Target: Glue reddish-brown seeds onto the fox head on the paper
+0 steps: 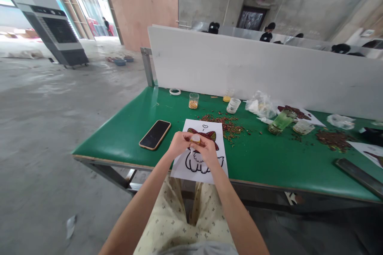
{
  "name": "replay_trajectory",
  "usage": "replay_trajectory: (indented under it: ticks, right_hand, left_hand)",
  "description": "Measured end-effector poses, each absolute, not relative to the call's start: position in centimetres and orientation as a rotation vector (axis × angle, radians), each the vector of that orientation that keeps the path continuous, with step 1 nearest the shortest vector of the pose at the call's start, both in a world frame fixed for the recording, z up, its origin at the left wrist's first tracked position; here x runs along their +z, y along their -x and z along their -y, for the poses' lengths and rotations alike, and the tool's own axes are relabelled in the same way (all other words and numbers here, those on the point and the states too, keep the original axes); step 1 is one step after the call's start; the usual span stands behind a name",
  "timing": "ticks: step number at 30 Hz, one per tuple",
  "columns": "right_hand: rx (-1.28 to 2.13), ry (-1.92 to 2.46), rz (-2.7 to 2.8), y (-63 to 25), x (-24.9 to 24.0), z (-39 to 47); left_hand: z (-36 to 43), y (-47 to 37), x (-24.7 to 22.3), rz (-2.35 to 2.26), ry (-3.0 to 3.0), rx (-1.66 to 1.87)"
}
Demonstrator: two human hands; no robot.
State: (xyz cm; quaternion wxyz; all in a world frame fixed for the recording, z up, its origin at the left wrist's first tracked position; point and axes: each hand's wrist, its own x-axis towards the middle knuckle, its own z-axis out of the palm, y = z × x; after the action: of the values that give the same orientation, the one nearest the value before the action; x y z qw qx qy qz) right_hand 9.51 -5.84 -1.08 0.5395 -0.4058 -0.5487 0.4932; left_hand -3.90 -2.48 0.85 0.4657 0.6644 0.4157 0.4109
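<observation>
Over a sheet of white paper (pixel 179 169) with a printed animal outline, my left hand (pixel 178 142) and my right hand (pixel 208 150) come together. Between their fingers is a small round whitish piece with a yellowish rim (pixel 195 139). Its exact kind is not clear, and the fingers hide its lower part. Dark red and green bits cover much of the animal's head on the paper. Just beyond the sheet lies a loose pile of reddish and green seeds or grains (pixel 229 126).
A phone (pixel 154 134) lies left of the paper on the green table (pixel 110 135). Behind are a glass of orange kernels (pixel 193 101), a tipped clear glass (pixel 233 106), a tape roll (pixel 175 91) and a plastic bag (pixel 260 104). A white partition (pixel 239 65) borders the back.
</observation>
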Motion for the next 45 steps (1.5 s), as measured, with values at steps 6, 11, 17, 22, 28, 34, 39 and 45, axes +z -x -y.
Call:
replay_trajectory:
  ticks: [6, 11, 17, 22, 28, 34, 39, 45]
  right_hand:
    - [1.148, 0.965, 1.318, -9.5, -0.5, 6.0]
    - [1.119, 0.993, 1.325, -9.4, -0.1, 6.3]
    - [1.074, 1.031, 1.364, -9.5, -0.5, 6.1]
    - [1.135, 0.975, 1.346, -9.6, -0.8, 6.1]
    - [1.173, 0.920, 1.373, -10.0, -0.9, 6.7]
    - [1.128, 0.893, 1.480, -9.8, -0.8, 7.0]
    - [1.073, 0.955, 1.562, -9.7, -1.4, 7.0]
    - [1.178, 0.861, 1.568, -10.1, -1.9, 7.0]
  left_hand:
    - [2.3, 4.1, 0.5, -0.991, -1.682, 1.023]
    - [2.2, 4.1, 0.3, -0.970, -1.654, 1.020]
    - [2.0, 4.0, -0.3, -0.950, -1.636, 1.050]
    - [2.3, 4.1, -0.5, -0.986, -1.707, 1.095]
    - [3.6, 4.1, -0.1, -1.040, -1.832, 1.111]
    - [4.2, 4.6, -0.5, -1.104, -1.846, 1.152]
    - [4.8, 5.2, -1.2, -1.141, -1.834, 1.206]
    - [5.6, 5.1, -1.0, -1.178, -1.901, 1.191]
